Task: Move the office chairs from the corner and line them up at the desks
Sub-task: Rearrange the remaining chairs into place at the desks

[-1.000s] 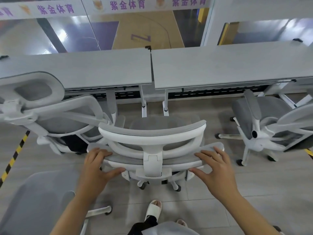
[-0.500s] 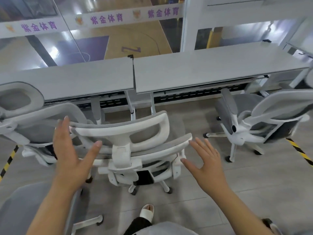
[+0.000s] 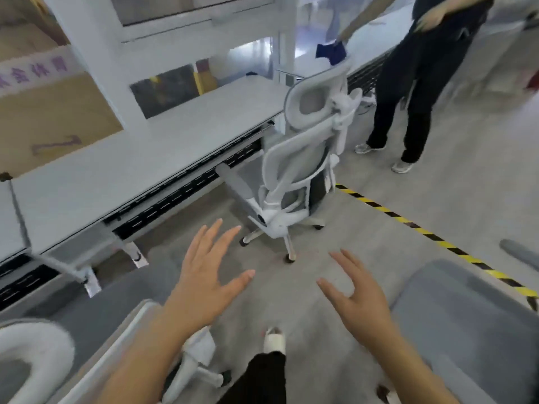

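My left hand (image 3: 208, 277) and my right hand (image 3: 354, 295) hover open over the floor, fingers spread, holding nothing. A white-framed grey mesh office chair (image 3: 294, 167) with a headrest stands at the long grey desk (image 3: 140, 158), turned partly sideways, ahead of my hands and apart from them. The chair I just handled (image 3: 96, 342) lies at the lower left under my left forearm, blurred. The grey seat of another chair (image 3: 466, 325) fills the lower right beside my right forearm.
A person in dark clothes (image 3: 414, 77) stands at the far right end of the desks, holding a blue cloth (image 3: 331, 52). Yellow-black floor tape (image 3: 431, 237) runs diagonally on the right. White window frames and a pillar (image 3: 96, 53) back the desks.
My hands let go of the middle chair's backrest and lifted off it. My view swung right, bringing the right-hand chair and a standing person into sight.
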`<state>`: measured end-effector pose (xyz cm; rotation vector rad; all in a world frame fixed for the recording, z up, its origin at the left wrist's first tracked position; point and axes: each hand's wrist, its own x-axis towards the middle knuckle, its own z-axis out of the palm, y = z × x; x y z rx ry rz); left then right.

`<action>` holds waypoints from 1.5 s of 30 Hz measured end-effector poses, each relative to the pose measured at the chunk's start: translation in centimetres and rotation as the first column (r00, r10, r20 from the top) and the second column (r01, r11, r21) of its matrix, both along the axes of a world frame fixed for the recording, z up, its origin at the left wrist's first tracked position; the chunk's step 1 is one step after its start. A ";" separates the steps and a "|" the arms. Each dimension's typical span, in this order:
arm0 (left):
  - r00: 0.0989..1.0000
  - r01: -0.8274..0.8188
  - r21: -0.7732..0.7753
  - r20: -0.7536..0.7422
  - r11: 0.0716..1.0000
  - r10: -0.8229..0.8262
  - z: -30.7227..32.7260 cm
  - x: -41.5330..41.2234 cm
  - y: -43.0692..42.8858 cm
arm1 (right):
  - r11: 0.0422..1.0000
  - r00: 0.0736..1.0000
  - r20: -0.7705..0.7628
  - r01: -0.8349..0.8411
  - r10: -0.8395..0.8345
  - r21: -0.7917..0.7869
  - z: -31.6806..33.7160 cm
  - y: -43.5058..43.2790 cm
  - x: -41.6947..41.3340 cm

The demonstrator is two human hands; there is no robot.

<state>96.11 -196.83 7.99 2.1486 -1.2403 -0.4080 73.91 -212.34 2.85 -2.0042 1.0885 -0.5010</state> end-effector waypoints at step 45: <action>0.596 -0.803 -0.032 -0.097 0.596 0.797 -5.4 1.2 -49.0 | 0.491 0.607 -0.440 -0.794 0.661 -0.359 0.3 -70.2 18.2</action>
